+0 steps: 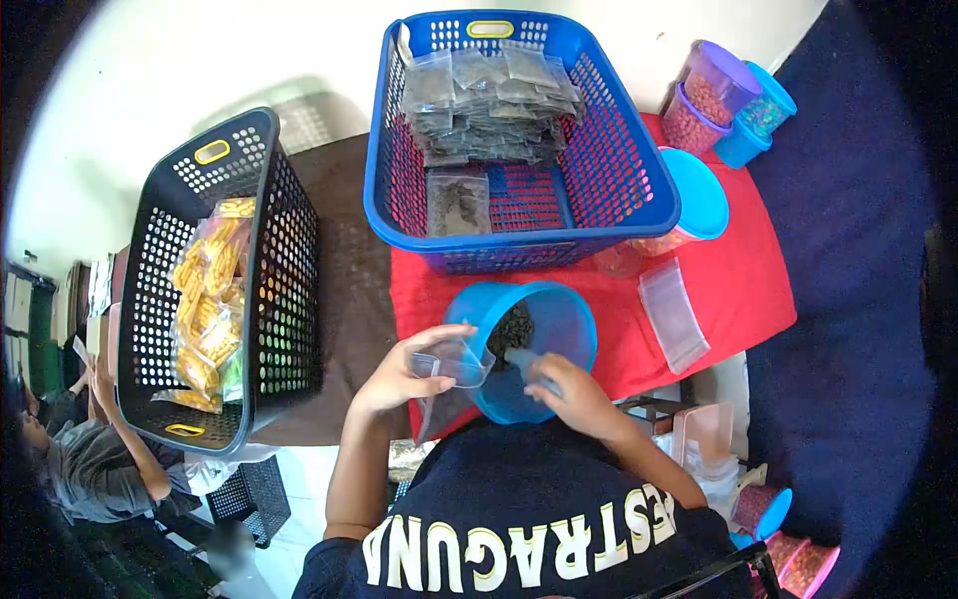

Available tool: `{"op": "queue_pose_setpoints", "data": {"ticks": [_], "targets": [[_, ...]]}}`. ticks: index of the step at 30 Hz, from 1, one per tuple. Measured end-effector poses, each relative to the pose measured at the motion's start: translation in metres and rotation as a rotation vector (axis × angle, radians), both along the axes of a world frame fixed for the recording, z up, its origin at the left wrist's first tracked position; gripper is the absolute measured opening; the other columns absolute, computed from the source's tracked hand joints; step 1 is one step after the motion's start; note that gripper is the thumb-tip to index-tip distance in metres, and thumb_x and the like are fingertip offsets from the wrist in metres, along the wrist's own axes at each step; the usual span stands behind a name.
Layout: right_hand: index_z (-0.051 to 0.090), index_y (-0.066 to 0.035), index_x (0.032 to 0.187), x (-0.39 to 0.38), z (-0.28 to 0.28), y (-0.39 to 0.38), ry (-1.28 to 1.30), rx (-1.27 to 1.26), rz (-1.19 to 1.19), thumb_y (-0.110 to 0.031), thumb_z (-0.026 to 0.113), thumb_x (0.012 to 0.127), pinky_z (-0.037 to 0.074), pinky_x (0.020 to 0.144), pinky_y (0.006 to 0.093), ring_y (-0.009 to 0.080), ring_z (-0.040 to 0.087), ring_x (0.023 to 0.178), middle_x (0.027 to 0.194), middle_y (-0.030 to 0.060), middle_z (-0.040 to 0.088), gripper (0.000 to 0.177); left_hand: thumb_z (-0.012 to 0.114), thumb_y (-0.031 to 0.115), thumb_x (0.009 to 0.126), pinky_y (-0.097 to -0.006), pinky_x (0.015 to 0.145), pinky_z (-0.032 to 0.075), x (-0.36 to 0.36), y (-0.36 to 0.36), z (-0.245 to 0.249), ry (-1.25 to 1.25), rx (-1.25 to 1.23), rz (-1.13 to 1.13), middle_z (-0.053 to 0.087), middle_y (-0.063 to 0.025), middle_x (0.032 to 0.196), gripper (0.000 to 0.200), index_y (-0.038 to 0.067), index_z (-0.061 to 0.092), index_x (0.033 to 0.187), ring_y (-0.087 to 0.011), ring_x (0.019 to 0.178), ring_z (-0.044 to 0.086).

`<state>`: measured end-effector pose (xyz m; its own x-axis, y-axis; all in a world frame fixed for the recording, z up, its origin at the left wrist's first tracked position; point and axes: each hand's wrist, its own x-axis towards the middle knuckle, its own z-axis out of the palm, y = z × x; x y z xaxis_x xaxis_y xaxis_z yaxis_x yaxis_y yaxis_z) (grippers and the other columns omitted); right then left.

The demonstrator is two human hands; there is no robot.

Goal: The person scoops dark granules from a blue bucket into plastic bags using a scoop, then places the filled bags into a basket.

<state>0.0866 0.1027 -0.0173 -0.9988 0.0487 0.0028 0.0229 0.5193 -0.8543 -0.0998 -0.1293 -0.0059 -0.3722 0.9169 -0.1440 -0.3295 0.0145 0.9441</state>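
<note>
At 9 o'clock from the work point, a co-worker [85, 454] sits beside a black basket [291, 290] holding packs of yellow snacks [208, 304]. At centre, the left hand [399, 376] holds 1 clear pouch [459, 361], with thumb and fingers clamped on its edge and its mouth spread open at the 9 o'clock rim of the blue tub [571, 321]. The right hand [576, 396] enters the tub from 5 o'clock, fingers closed round a pale scoop [521, 357] whose tip lies by the dark granules [512, 327]. The step in hand is judged to be loading the scoop. Transfer calls for a level lift toward 9 o'clock, with the pouch mouth held wide and close to the rim to limit spillage. At 12 o'clock, a blue basket [611, 150] holds filled dark pouches [489, 95]; its near wall crowds the tub. At 2 o'clock, empty pouches [675, 314] lie on the red cloth [743, 270], with a lidded container [701, 195] and coloured jars [720, 95] behind them.
</note>
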Motion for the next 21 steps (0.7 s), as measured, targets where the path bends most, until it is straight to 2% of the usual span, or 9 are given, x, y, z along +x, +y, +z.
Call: {"op": "queue_pose_setpoints", "data": {"ticks": [4,5,6,8,12,14,15,16,21], "targets": [[0.056,-0.002,0.097,-0.019,-0.019,0.008,0.013,0.166,-0.132,-0.015,0.064,0.087,0.048,0.079,0.0448,0.0403,0.059,0.091,0.099,0.0194,0.058,0.018,0.08,0.022,0.074,-0.0433,0.102,0.043,0.006,0.014,0.001,-0.091,0.093,-0.047,0.045,-0.0156,0.142,0.081,0.002,0.039,0.141,-0.027,0.122,0.051],[0.057,-0.002,0.105,-0.021,-0.037,0.016,0.031,0.166,-0.093,-0.014,0.064,0.087,0.049,0.082,0.0454,0.0409,0.059,0.096,0.102,0.0199,0.059,0.023,0.077,0.017,0.076,-0.0416,0.103,0.042,0.008,0.016,0.001,-0.115,0.12,-0.072,0.046,-0.0143,0.141,0.078,0.002,0.038,0.142,-0.026,0.123,0.05],[0.057,-0.002,0.105,-0.023,-0.045,0.018,0.034,0.164,-0.102,-0.014,0.064,0.087,0.049,0.082,0.0454,0.0409,0.059,0.096,0.102,0.0199,0.059,0.023,0.074,0.012,0.077,-0.04,0.104,0.041,0.01,0.018,0.0,-0.14,0.147,-0.096,0.046,-0.013,0.141,0.076,0.002,0.037,0.143,-0.0251,0.123,0.05],[0.054,-0.002,0.117,-0.024,-0.059,0.021,0.003,0.195,-0.141,-0.015,0.061,0.089,0.049,0.086,0.0437,0.0408,0.059,0.1,0.108,0.0206,0.059,0.032,0.074,0.014,0.078,-0.0419,0.104,0.041,0.013,0.025,-0.001,-0.084,0.11,-0.12,0.045,-0.0131,0.141,0.077,0.003,0.036,0.144,-0.0263,0.123,0.05],[0.051,-0.004,0.125,-0.023,-0.077,0.025,0.025,0.197,-0.125,-0.017,0.057,0.091,0.049,0.09,0.0408,0.0387,0.059,0.102,0.115,0.0207,0.058,0.037,0.077,0.017,0.075,-0.0428,0.102,0.043,0.023,0.037,-0.02,-0.141,0.061,-0.113,0.044,-0.0126,0.142,0.08,0.005,0.037,0.143,-0.0262,0.12,0.051],[0.051,-0.005,0.126,-0.018,-0.085,0.024,-0.181,-0.562,-0.089,-0.018,0.056,0.092,0.048,0.092,0.0407,0.036,0.06,0.1,0.114,0.0199,0.059,0.037,0.079,0.019,0.073,-0.0424,0.101,0.043,0.032,0.041,-0.027,-0.207,-0.012,-0.032,0.043,-0.0121,0.142,0.083,0.004,0.036,0.143,-0.0255,0.119,0.051],[0.06,-0.007,0.113,-0.019,-0.075,0.013,-0.226,-1.043,-0.303,-0.021,0.061,0.086,0.049,0.087,0.0429,0.034,0.061,0.095,0.107,0.0186,0.063,0.03,0.079,0.022,0.073,-0.0424,0.101,0.043,0.033,0.043,-0.034,-0.219,-0.019,-0.047,0.043,-0.012,0.141,0.084,0.006,0.036,0.144,-0.0252,0.119,0.051],[0.06,-0.007,0.113,-0.018,-0.073,0.013,-0.226,-1.044,-0.305,-0.021,0.061,0.086,0.049,0.087,0.0429,0.034,0.061,0.095,0.107,0.0186,0.063,0.03,0.079,0.022,0.073,-0.0424,0.101,0.043,0.032,0.044,-0.04,-0.22,-0.019,-0.049,0.043,-0.012,0.141,0.084,0.006,0.036,0.144,-0.0252,0.119,0.051],[0.062,-0.006,0.107,-0.021,-0.064,0.014,-0.103,-0.585,-0.152,-0.022,0.061,0.084,0.049,0.085,0.0439,0.0338,0.062,0.093,0.105,0.0183,0.063,0.028,0.077,0.023,0.076,-0.0431,0.101,0.042,0.032,0.044,-0.057,-0.32,0.043,0.025,0.041,-0.0143,0.142,0.083,0.009,0.034,0.145,-0.0265,0.118,0.052]]}}
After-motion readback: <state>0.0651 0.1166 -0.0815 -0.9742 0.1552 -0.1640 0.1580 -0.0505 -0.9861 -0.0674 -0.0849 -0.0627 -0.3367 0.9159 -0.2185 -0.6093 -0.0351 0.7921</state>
